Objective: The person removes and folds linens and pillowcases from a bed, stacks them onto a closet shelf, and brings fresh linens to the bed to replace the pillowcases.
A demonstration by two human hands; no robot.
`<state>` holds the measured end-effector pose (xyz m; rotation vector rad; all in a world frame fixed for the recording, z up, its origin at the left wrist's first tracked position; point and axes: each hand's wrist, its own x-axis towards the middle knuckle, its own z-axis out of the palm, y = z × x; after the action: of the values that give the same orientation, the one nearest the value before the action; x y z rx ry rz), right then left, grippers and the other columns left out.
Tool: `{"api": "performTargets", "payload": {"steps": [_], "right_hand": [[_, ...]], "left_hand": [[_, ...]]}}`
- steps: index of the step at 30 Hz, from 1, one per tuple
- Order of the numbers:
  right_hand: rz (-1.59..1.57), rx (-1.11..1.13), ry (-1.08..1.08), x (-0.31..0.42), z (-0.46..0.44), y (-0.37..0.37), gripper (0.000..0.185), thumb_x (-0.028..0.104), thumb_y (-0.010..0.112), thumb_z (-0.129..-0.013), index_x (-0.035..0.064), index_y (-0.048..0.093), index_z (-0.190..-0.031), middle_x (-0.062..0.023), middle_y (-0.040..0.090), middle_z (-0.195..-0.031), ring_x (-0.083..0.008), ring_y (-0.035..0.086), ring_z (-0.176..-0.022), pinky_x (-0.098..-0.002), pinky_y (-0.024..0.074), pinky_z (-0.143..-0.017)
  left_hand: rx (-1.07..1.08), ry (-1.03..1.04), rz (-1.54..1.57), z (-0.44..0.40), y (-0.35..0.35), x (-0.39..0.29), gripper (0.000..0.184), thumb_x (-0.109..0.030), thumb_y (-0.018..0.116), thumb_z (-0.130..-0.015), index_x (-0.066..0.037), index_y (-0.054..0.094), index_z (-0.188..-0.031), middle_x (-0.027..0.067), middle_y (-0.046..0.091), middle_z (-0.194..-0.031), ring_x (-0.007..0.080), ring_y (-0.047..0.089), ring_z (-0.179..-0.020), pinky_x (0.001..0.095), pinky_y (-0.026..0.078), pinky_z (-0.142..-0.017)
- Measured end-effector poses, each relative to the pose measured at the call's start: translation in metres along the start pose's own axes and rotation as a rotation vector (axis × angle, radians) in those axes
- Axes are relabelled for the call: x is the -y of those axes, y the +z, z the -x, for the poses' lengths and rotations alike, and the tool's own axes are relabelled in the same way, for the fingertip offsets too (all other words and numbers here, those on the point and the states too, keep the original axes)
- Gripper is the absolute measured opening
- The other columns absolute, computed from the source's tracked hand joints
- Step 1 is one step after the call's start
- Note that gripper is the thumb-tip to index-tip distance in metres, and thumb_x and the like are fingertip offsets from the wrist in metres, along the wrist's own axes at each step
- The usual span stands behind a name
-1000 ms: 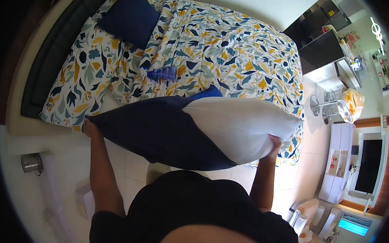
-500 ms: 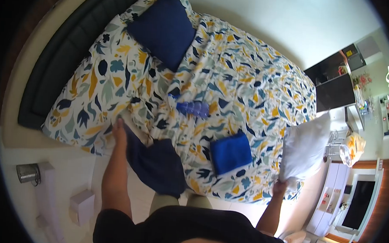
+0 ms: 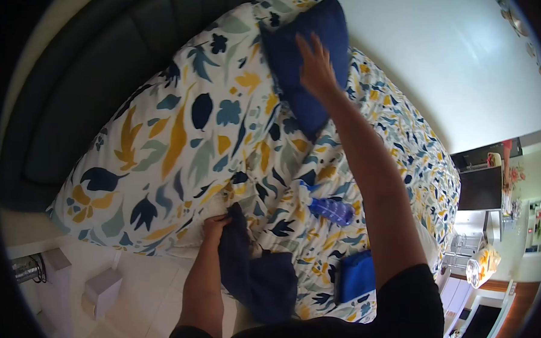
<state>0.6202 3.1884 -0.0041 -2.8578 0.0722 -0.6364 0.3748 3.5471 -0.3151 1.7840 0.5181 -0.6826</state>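
White bedding (image 3: 175,137) printed with leaves in navy, teal, grey-green and mustard covers a wide bed, its dark padded headboard (image 3: 99,71) curving around the upper left, a pale wall (image 3: 425,79) beyond the far side. From where I stand, a person in a black top leans over the near edge, both arms out. The navy cushion (image 3: 287,61) lies on the far side of the bed, which seems to be why the right arm is stretched so far across. The right hand (image 3: 318,74) is over it, fingers open and spread, gripping nothing; whether they press the fabric, I cannot tell. At the near edge, the left hand (image 3: 214,228) has its fingers closed on the top of a limp navy cloth (image 3: 271,281). Held only by that end, the cloth droops in loose folds towards the person's body, probably kept from sliding off by that grip. Between the arms, a blue-purple spray bottle (image 3: 334,211) lies on its side on the bedding, and a folded bright blue cloth (image 3: 355,278) rests nearer the edge, beside the right upper arm, seemingly set down out of the hands' way.
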Motion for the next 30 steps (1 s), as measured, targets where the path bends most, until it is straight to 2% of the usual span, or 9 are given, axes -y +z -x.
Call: {"api": "performTargets", "payload": {"steps": [7,11,13,15,18,20,23,26,30], "right_hand": [[0.457,0.15,-0.237,-0.023,-0.062,0.007,0.049,0.022,0.064,-0.079,0.022,0.05,-0.127,-0.0078,0.041,-0.137,-0.0287,0.035,-0.129,-0.052,0.0401,-0.095],[-0.052,-0.102,-0.141,-0.12,-0.035,-0.078,0.04,0.015,0.065,-0.079,0.004,0.054,-0.116,-0.0163,0.06,-0.109,-0.0298,0.056,-0.107,-0.0351,0.0443,-0.09],[-0.099,-0.045,-0.097,-0.088,0.013,-0.176,0.037,0.003,0.063,-0.077,0.0,0.054,-0.113,-0.0172,0.059,-0.111,-0.0312,0.056,-0.104,-0.0391,0.0434,-0.089],[0.225,-0.186,-0.431,-0.047,0.072,-0.254,0.041,-0.005,0.06,-0.072,0.0009,0.055,-0.113,-0.0147,0.061,-0.109,-0.033,0.058,-0.099,-0.0404,0.042,-0.09],[0.072,-0.092,-0.488,0.052,0.172,-0.335,0.037,-0.007,0.058,-0.065,0.001,0.056,-0.1,-0.0161,0.062,-0.105,-0.0322,0.059,-0.094,-0.0442,0.0417,-0.089],[-0.199,-0.04,-0.573,0.083,0.23,-0.36,0.027,-0.008,0.058,-0.062,0.0023,0.053,-0.087,-0.0167,0.061,-0.101,-0.0306,0.059,-0.092,-0.0455,0.0439,-0.084],[-0.473,-0.117,-0.448,0.12,0.289,-0.355,0.02,-0.003,0.063,-0.064,0.0044,0.05,-0.077,-0.0118,0.061,-0.091,-0.0302,0.059,-0.084,-0.0429,0.0478,-0.075],[-0.739,0.117,0.019,0.128,0.327,-0.33,0.033,0.018,0.073,-0.07,0.0026,0.053,-0.091,-0.0118,0.06,-0.091,-0.0306,0.059,-0.085,-0.0353,0.0466,-0.075],[-0.589,0.26,0.125,0.077,0.419,-0.275,0.055,0.035,0.077,-0.068,0.0046,0.057,-0.109,-0.0146,0.061,-0.103,-0.033,0.056,-0.099,-0.036,0.0409,-0.089]], "left_hand": [[0.073,-0.083,0.148,0.002,-0.004,-0.011,0.037,-0.014,0.08,-0.063,-0.004,0.07,-0.097,0.0108,0.069,-0.095,0.02,0.062,-0.087,0.0269,0.043,-0.083],[0.079,-0.044,0.131,0.011,-0.005,-0.016,0.04,-0.017,0.079,-0.065,-0.002,0.068,-0.101,0.0129,0.068,-0.097,0.021,0.062,-0.09,0.0275,0.042,-0.087],[0.133,-0.049,0.075,0.027,-0.013,-0.03,0.053,-0.021,0.08,-0.065,-0.002,0.064,-0.111,0.0153,0.065,-0.106,0.0231,0.061,-0.098,0.0279,0.041,-0.09],[0.159,0.14,-0.021,0.054,-0.016,-0.06,0.075,-0.028,0.082,-0.062,-0.002,0.051,-0.125,0.0172,0.057,-0.119,0.025,0.053,-0.112,0.0297,0.038,-0.095],[0.219,0.65,0.292,0.159,-0.022,-0.166,0.11,-0.037,0.085,-0.056,-0.005,0.026,-0.142,0.0184,0.039,-0.138,0.0281,0.033,-0.132,0.0345,0.03,-0.104],[0.318,1.12,0.074,0.272,-0.03,-0.236,0.111,-0.036,0.085,-0.056,-0.006,0.024,-0.143,0.0163,0.037,-0.139,0.0287,0.03,-0.133,0.0376,0.029,-0.105],[0.124,1.028,-0.307,0.369,-0.012,-0.233,0.096,-0.03,0.086,-0.055,-0.005,0.039,-0.135,0.0149,0.052,-0.126,0.0285,0.047,-0.12,0.0378,0.037,-0.097],[0.091,0.855,0.089,0.352,0.003,-0.163,0.033,-0.007,0.071,-0.074,0.001,0.061,-0.105,0.0101,0.067,-0.089,0.018,0.063,-0.082,0.0314,0.048,-0.076],[0.181,0.618,0.13,0.34,-0.007,-0.077,0.024,-0.002,0.062,-0.082,0.005,0.061,-0.104,0.0106,0.067,-0.096,0.016,0.061,-0.087,0.0292,0.046,-0.079]]}}
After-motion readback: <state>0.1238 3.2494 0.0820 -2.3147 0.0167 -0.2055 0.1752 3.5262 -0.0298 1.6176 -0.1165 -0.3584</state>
